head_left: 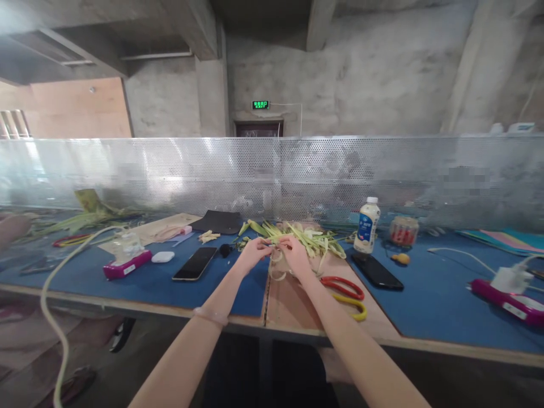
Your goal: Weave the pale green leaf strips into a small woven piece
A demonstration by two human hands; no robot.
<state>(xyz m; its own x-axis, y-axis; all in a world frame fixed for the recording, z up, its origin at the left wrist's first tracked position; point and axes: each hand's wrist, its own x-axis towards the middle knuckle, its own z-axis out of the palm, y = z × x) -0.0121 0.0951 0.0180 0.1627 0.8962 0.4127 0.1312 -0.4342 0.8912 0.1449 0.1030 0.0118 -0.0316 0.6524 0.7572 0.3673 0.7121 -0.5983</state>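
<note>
My left hand (pixel 255 253) and my right hand (pixel 294 256) meet over the table's middle, fingertips pinched close together. Between them is a thin pale plant strip (pixel 278 276), whose curled ends hang below the fingers. Exactly how the fingertips grip it is too small to tell. Just behind the hands lies a loose heap of green and pale leaf strips (pixel 317 241). Scissors with one red and one yellow handle (pixel 349 299) lie right of my right forearm, partly hidden by it. A black phone (pixel 195 264) rests left of my left hand.
On the right are another phone (pixel 377 272), a bottle (pixel 366 225), a jar (pixel 403 231) and a purple power strip (pixel 508 300). Leftward sit a purple power strip (pixel 127 264), a white case (pixel 163 256) and a hanging cable (pixel 50 283). A perforated metal screen (pixel 191 170) backs the table.
</note>
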